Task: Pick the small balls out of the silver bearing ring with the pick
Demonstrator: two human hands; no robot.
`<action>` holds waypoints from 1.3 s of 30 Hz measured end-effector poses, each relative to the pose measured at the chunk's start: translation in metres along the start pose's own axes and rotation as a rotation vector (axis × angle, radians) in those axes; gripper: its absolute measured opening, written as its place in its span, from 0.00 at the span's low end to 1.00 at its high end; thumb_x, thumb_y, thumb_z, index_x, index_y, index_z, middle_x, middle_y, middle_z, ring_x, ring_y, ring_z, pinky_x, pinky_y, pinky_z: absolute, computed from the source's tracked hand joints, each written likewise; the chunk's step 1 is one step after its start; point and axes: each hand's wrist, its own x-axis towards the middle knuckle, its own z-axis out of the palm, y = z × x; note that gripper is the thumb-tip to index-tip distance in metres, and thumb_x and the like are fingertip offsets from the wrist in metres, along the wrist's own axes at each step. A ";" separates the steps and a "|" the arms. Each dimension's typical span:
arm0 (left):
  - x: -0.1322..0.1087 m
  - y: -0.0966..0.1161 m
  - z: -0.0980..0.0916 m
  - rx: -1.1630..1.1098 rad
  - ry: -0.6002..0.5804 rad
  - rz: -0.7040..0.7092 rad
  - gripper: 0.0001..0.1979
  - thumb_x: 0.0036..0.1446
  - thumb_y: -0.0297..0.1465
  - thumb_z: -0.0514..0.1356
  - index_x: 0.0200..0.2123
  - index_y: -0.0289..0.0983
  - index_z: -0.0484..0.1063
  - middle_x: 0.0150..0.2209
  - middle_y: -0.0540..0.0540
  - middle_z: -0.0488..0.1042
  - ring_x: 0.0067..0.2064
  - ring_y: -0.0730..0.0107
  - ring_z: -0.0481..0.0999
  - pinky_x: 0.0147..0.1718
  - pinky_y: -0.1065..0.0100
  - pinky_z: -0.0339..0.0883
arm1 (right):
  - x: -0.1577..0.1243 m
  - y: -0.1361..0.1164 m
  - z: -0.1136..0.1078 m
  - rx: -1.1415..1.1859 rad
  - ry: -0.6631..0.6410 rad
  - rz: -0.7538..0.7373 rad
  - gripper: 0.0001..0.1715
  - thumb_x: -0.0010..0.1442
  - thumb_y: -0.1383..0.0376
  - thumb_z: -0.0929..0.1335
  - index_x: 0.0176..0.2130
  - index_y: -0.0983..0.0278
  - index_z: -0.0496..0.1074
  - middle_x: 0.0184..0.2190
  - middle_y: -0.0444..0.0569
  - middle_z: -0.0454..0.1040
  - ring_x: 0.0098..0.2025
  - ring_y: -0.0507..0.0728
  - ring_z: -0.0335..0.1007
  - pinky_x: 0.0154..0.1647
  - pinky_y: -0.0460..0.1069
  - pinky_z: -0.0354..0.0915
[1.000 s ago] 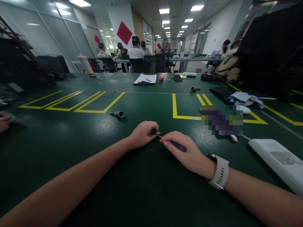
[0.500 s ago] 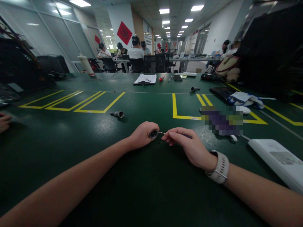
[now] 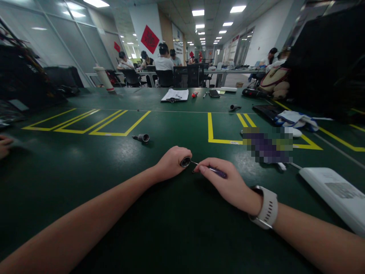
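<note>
My left hand (image 3: 173, 163) is closed around a dark metal socket (image 3: 185, 162), its round open end facing me. Most of the socket's body is hidden in the fist. Pinched in my right hand (image 3: 225, 177) is a slim screwdriver (image 3: 218, 172) with a purple handle. Its thin shaft points left, with the tip at the rim of the socket's opening; whether it touches inside, I cannot tell. A tiny dark piece (image 3: 193, 171) lies on the table just below the shaft, by my right fingertips. Another socket with a shank (image 3: 142, 138) rests farther left.
The green table (image 3: 171, 228) carries yellow tape outlines (image 3: 210, 129). At right are a white power bank (image 3: 332, 190), a blurred purple item (image 3: 266, 146) and a cloth (image 3: 296, 120). A third dark socket (image 3: 234, 107) and a clipboard (image 3: 175, 95) lie farther back. Another person's hand (image 3: 5, 145) shows at the left edge.
My right hand has shifted slightly down and turned, so the screwdriver slants more and more of its purple handle shows. My left hand and the socket have barely moved.
</note>
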 end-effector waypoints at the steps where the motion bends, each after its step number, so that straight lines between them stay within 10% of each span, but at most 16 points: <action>1: 0.000 0.000 -0.001 -0.005 -0.004 0.003 0.04 0.50 0.23 0.53 0.26 0.36 0.65 0.25 0.50 0.69 0.28 0.72 0.68 0.32 0.69 0.60 | 0.002 0.002 -0.002 0.095 -0.005 0.062 0.10 0.61 0.65 0.63 0.35 0.63 0.75 0.34 0.49 0.76 0.37 0.56 0.70 0.39 0.53 0.65; 9: 0.000 0.001 -0.001 -0.021 -0.004 -0.013 0.05 0.52 0.25 0.54 0.25 0.35 0.65 0.24 0.50 0.69 0.27 0.72 0.68 0.30 0.70 0.60 | 0.009 0.015 -0.003 0.634 0.026 0.286 0.09 0.58 0.63 0.66 0.32 0.65 0.75 0.33 0.50 0.77 0.35 0.54 0.70 0.37 0.51 0.64; 19: 0.000 0.000 0.000 0.027 0.001 -0.007 0.04 0.50 0.23 0.54 0.25 0.36 0.65 0.24 0.51 0.68 0.28 0.72 0.68 0.31 0.69 0.59 | -0.003 -0.003 0.002 -0.077 0.028 -0.044 0.09 0.60 0.66 0.64 0.34 0.62 0.74 0.33 0.48 0.75 0.36 0.56 0.70 0.40 0.54 0.64; 31: -0.001 0.001 -0.002 -0.044 0.011 -0.009 0.04 0.51 0.25 0.54 0.25 0.35 0.65 0.24 0.51 0.68 0.27 0.73 0.67 0.31 0.69 0.60 | 0.009 0.017 -0.003 0.666 0.033 0.287 0.09 0.58 0.64 0.66 0.33 0.64 0.75 0.34 0.49 0.76 0.35 0.54 0.70 0.36 0.50 0.64; 39: 0.000 0.000 0.000 -0.002 0.016 -0.020 0.03 0.51 0.25 0.54 0.26 0.36 0.64 0.25 0.51 0.68 0.28 0.71 0.68 0.32 0.68 0.59 | 0.000 0.001 0.000 0.109 0.032 0.074 0.10 0.61 0.64 0.64 0.34 0.63 0.74 0.34 0.48 0.75 0.38 0.57 0.70 0.40 0.54 0.64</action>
